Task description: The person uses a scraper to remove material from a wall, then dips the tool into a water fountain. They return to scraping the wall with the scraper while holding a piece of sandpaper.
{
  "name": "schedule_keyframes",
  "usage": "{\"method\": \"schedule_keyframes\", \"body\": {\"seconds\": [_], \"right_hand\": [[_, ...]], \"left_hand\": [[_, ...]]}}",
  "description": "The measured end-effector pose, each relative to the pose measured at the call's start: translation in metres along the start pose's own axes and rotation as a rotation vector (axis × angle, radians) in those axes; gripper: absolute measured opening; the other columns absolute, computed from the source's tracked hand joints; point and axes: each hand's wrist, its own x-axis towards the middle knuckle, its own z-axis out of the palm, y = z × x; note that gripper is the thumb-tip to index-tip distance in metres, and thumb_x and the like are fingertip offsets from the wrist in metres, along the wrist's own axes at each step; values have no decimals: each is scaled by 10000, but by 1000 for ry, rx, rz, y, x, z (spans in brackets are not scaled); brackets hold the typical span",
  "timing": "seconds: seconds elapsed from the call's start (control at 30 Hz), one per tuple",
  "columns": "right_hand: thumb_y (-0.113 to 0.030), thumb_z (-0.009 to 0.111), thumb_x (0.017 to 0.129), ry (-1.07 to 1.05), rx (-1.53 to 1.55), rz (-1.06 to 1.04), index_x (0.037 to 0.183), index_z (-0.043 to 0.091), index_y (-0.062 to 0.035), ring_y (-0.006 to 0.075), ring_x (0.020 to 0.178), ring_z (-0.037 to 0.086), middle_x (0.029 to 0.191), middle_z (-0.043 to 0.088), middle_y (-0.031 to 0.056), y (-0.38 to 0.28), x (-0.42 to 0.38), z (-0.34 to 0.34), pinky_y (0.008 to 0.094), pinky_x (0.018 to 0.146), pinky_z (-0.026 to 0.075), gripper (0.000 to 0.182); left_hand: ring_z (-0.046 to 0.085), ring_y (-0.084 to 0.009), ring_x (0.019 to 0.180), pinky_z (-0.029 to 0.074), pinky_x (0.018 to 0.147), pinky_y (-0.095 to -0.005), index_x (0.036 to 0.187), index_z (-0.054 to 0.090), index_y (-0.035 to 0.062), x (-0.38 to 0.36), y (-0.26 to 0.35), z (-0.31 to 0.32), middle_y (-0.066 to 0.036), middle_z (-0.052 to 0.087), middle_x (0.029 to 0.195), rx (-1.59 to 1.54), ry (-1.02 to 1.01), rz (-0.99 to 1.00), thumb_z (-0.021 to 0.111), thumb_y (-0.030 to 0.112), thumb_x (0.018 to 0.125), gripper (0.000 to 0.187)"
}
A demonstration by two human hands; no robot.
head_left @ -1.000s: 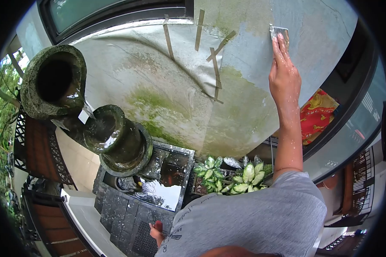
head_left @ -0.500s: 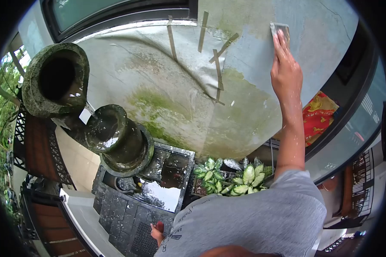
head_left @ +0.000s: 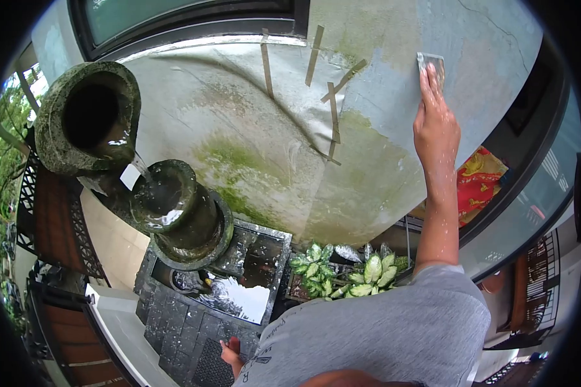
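Observation:
My right hand (head_left: 436, 129) is raised against the painted wall (head_left: 374, 97), gripping a flat scraper (head_left: 431, 63) with fingers stretched along its blade. Pale specks dot the hand and forearm. Bare, patchy grey-blue and greenish wall surrounds the tool. Low down, beside my grey shirt, my left hand (head_left: 231, 351) has its fingers curled; what it holds, if anything, is too small to make out. Left of the scraper, brown tape strips (head_left: 334, 113) cross the edge of a wrinkled, stained sheet (head_left: 239, 97) on the wall.
Stone fountain bowls (head_left: 168, 193) with running water stand at the left, above a square basin (head_left: 274, 271) of water. Leafy plants (head_left: 374, 274) grow at the wall's foot. A dark-framed window (head_left: 193, 29) is above; a red and yellow cloth (head_left: 478, 187) lies at the right.
My right hand and the scraper have moved down the wall and slightly right. My left hand sits slightly farther left, and the whole view has shifted a little.

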Motion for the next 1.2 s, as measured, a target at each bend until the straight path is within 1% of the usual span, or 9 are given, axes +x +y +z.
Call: {"method": "schedule_keyframes", "body": {"seconds": [0.1, 0.2, 0.37, 0.5, 0.57, 0.6, 0.83, 1.0, 1.2], "right_hand": [[-22, 555, 964, 79, -29, -77, 1530, 548, -163, 294, 1045, 749, 1574, 532, -27, 2, -1, 10, 406, 830, 630, 583], [-15, 552, 963, 116, -48, -105, 1532, 546, -168, 292, 1053, 747, 1578, 528, -25, -2, 14, -2, 410, 839, 631, 589], [-24, 550, 974, 121, -40, -128, 1527, 549, -175, 315, 1062, 737, 1576, 526, -39, 17, -15, 19, 421, 849, 626, 573], [-20, 555, 970, 73, -57, -72, 1520, 556, -175, 312, 1098, 726, 1573, 528, -37, -1, 10, -4, 417, 865, 622, 571], [-13, 555, 968, 55, -50, -63, 1516, 560, -171, 302, 1119, 720, 1574, 527, -30, -4, 14, -6, 418, 884, 619, 570], [-13, 555, 968, 58, -46, -67, 1516, 560, -171, 302, 1119, 720, 1574, 527, -30, 1, 8, -2, 418, 884, 619, 570], [-17, 551, 972, 108, -32, -147, 1514, 562, -184, 311, 1091, 729, 1570, 533, -27, 2, 25, -7, 419, 894, 618, 567], [-7, 560, 953, 29, -79, -95, 1509, 566, -191, 320, 1071, 731, 1569, 534, -21, 19, -13, 3, 420, 860, 628, 585], [18, 543, 943, 35, -81, -91, 1519, 564, -205, 280, 1094, 736, 1581, 519, -48, 4, 20, -13, 396, 868, 632, 619]], "left_hand": [[754, -334, 956, 525, 914, -430, 1032, 820, -18, 5, -8, 6, -180, 802, 963, -9, 57, 76, 475, 653, 1028, 755], [743, -288, 935, 553, 939, -393, 1540, 463, 127, 14, -23, 7, -82, 789, 1106, 256, -166, 151, 514, 395, 1102, 516], [754, -337, 931, 528, 908, -443, 1009, 823, -19, 15, -7, 12, -183, 801, 957, -93, -16, -90, 495, 640, 1026, 737], [757, -337, 936, 531, 906, -444, 1005, 827, -13, 2, -6, 9, -178, 803, 958, 29, -15, 58, 515, 633, 1021, 718], [748, -287, 974, 559, 951, -402, 1561, 435, 144, 18, -10, 9, -70, 784, 1166, 288, -230, 17, 467, 357, 1124, 488], [748, -287, 974, 559, 951, -402, 1561, 435, 144, 22, -10, 10, -70, 784, 1166, 282, -229, 14, 467, 357, 1124, 488], [751, -296, 962, 549, 946, -403, 1478, 538, 107, 19, 4, 14, -102, 796, 1100, 203, -241, 51, 447, 355, 1130, 438], [754, -307, 920, 540, 900, -422, 1012, 816, -42, 22, 22, 20, -182, 802, 951, -116, -33, 98, 549, 636, 1005, 729], [750, -326, 936, 528, 919, -429, 1029, 812, -43, 0, 33, 17, -189, 801, 980, -33, -60, 62, 516, 626, 1023, 731]]}}
